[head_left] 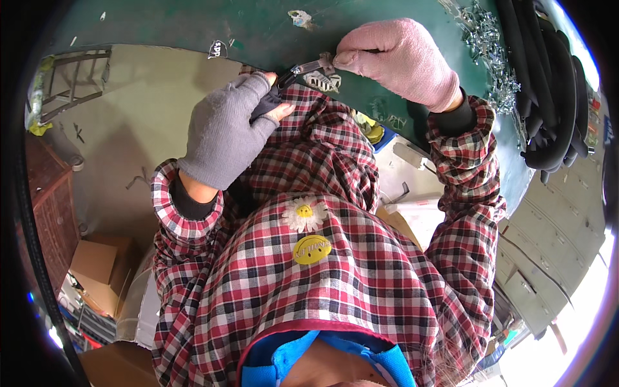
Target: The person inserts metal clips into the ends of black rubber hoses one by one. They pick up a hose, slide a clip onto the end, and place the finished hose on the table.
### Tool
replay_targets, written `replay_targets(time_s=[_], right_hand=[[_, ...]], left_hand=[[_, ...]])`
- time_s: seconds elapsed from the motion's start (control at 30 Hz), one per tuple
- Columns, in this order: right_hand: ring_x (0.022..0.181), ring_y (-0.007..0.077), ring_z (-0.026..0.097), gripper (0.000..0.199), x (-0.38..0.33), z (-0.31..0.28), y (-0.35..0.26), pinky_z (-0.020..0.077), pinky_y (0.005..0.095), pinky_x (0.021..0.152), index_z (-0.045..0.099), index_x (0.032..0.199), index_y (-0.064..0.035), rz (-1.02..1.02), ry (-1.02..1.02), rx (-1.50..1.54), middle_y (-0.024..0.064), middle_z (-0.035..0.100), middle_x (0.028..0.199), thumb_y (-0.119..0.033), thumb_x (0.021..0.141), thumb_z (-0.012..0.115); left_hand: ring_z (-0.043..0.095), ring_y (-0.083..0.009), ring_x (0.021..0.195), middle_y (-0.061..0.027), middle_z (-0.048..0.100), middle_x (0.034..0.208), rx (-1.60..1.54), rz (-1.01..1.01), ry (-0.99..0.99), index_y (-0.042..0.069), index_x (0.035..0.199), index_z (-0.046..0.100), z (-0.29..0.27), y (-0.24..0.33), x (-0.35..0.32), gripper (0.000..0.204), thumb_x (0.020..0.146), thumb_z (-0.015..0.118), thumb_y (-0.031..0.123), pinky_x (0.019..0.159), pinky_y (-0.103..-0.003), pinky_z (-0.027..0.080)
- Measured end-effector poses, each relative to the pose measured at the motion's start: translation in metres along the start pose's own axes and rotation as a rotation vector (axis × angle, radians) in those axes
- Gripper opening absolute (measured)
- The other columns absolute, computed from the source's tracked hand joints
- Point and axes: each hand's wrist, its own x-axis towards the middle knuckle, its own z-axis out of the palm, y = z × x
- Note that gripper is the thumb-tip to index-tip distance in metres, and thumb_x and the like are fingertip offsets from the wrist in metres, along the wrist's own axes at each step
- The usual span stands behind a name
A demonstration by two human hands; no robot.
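My left hand, in a grey glove with bare fingertips, is closed round a black piece at the table's near edge. Its exact kind is hidden by the fingers. From its far end a narrow metal strip runs to the right. My right hand, in a pink glove, pinches the strip's other end between thumb and forefinger. Both hands are raised in front of my checked smock, close to the edge of the green table.
Small metal parts lie heaped on the table's right side, beside a bundle of thick black tubes. Scraps and a sticker lie near the front edge. A brown cabinet and a cardboard box stand at left.
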Motion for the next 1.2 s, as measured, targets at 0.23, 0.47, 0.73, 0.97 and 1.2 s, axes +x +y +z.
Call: replay_targets(time_s=[0.23, 0.47, 0.73, 0.97, 1.2], right_hand=[[0.075, 0.0241, 0.07, 0.022, 0.002, -0.015, -0.008, 0.0561, 0.0308, 0.073, 0.076, 0.1, -0.0064, 0.072, -0.278, -0.013, 0.0101, 0.072, 0.083, -0.027, 0.094, 0.07], [0.079, 0.0385, 0.064, 0.027, 0.014, -0.026, -0.023, 0.0517, 0.0451, 0.071, 0.071, 0.087, -0.0102, 0.015, -0.373, -0.119, 0.016, 0.066, 0.08, -0.035, 0.093, 0.064], [0.078, 0.0391, 0.065, 0.032, 0.016, -0.019, -0.012, 0.0517, 0.046, 0.069, 0.071, 0.086, -0.0116, -0.068, -0.405, -0.188, 0.0159, 0.067, 0.079, -0.041, 0.094, 0.062], [0.077, 0.0396, 0.063, 0.035, 0.021, -0.015, -0.017, 0.0508, 0.0467, 0.068, 0.069, 0.083, -0.0102, -0.051, -0.447, -0.229, 0.0168, 0.065, 0.077, -0.042, 0.094, 0.06], [0.076, 0.0385, 0.064, 0.031, 0.02, -0.012, -0.019, 0.0504, 0.047, 0.067, 0.069, 0.082, -0.0102, -0.101, -0.407, -0.184, 0.0158, 0.065, 0.075, -0.039, 0.092, 0.062]], left_hand=[[0.071, -0.0359, 0.086, -0.0202, 0.069, 0.097, 0.046, 0.075, 0.005, -0.003, 0.116, 0.065, 0.0, 0.006, -0.007, 0.04, 0.086, 0.078, 0.02, 0.071, -0.04, 0.055], [0.07, -0.0386, 0.086, -0.0206, 0.069, 0.099, 0.0, 0.078, -0.004, -0.001, 0.117, 0.065, 0.007, 0.004, -0.01, 0.039, 0.086, 0.078, 0.019, 0.071, -0.042, 0.055], [0.069, -0.04, 0.087, -0.0208, 0.068, 0.099, 0.075, 0.137, 0.014, -0.001, 0.114, 0.065, 0.014, 0.003, -0.011, 0.037, 0.087, 0.077, 0.02, 0.071, -0.043, 0.055], [0.069, -0.0398, 0.087, -0.0208, 0.068, 0.101, 0.081, 0.135, -0.005, -0.001, 0.114, 0.065, 0.013, 0.006, -0.009, 0.036, 0.087, 0.077, 0.019, 0.071, -0.042, 0.055], [0.07, -0.0379, 0.086, -0.0197, 0.069, 0.098, 0.074, 0.166, 0.01, 0.001, 0.114, 0.066, 0.013, 0.001, -0.009, 0.035, 0.087, 0.078, 0.019, 0.069, -0.041, 0.055]])
